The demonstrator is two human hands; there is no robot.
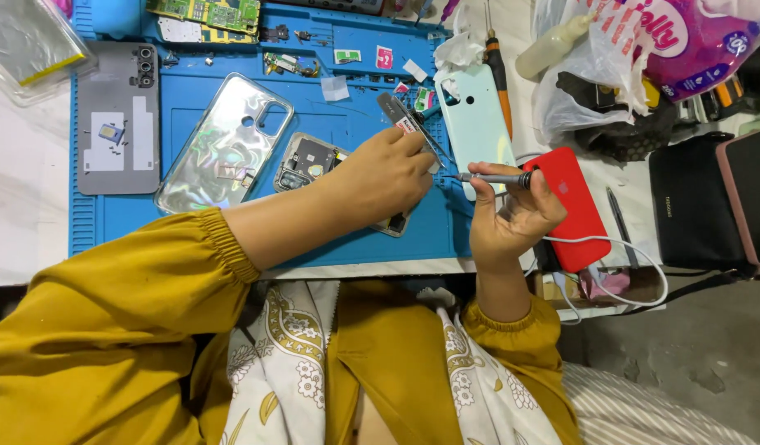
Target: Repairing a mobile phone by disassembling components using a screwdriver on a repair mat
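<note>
Bright, even overhead light w/ soft shadows. Glare on clear phone case point(223, 144) at 10 o'clock. Centre sharp; wide-angle bending at edges, esp. 6 o'clock.

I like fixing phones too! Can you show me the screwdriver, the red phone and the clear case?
screwdriver point(497, 177), head view, metal shaft.
red phone point(571, 206), head view, middle of its back.
clear case point(219, 148), head view, its middle.

a clear phone case point(225, 144) lies on the blue work mat point(124, 218), with a grey back cover point(118, 119) just left of it (camera cutout at its top). green circuit boards point(207, 12) sit at the mat's far edge. a pale mint phone back point(476, 124) rests beside an orange-handled tool point(500, 78). a red phone point(571, 206) lies near a white cable point(619, 247), a black pouch point(697, 202) further right.
</note>
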